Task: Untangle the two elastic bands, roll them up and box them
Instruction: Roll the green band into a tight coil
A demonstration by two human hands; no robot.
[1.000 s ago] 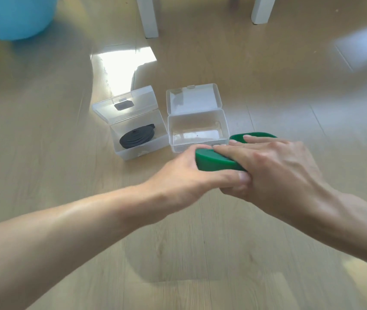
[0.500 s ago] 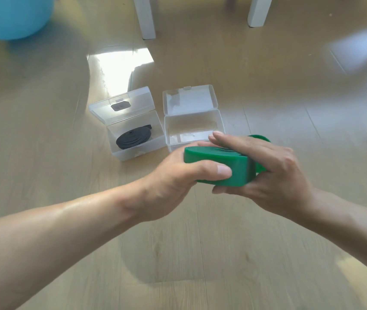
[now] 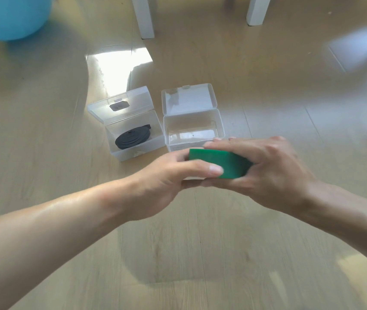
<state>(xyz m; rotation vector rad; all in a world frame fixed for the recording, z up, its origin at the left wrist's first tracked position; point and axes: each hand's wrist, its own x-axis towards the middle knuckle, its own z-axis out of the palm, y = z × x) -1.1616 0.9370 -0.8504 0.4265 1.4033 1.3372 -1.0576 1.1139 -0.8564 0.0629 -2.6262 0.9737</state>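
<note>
A rolled green band (image 3: pixel 220 163) is held between both hands above the wooden floor (image 3: pixel 200 253), just near of the two clear boxes. The left hand (image 3: pixel 166 182) grips its left end, with the thumb laid along the near face and the other fingers hidden behind the roll. The right hand (image 3: pixel 269 171) is wrapped round the right end, fingers stretched over the top and thumb tucked beneath; the far side of the band and its coils are covered by these fingers. The right box (image 3: pixel 194 130), lid open, is partly hidden at its near edge by the right fingertips, and nothing can be made out inside it. In the left box (image 3: pixel 133 133), also open, a coiled black band (image 3: pixel 132 137) is seen; a dark patch on its lid cannot be identified. At the far edge, a blue ball (image 3: pixel 10 16) and two white furniture legs (image 3: pixel 144 19) are cut off by the frame. The far right of the floor is blurred.
</note>
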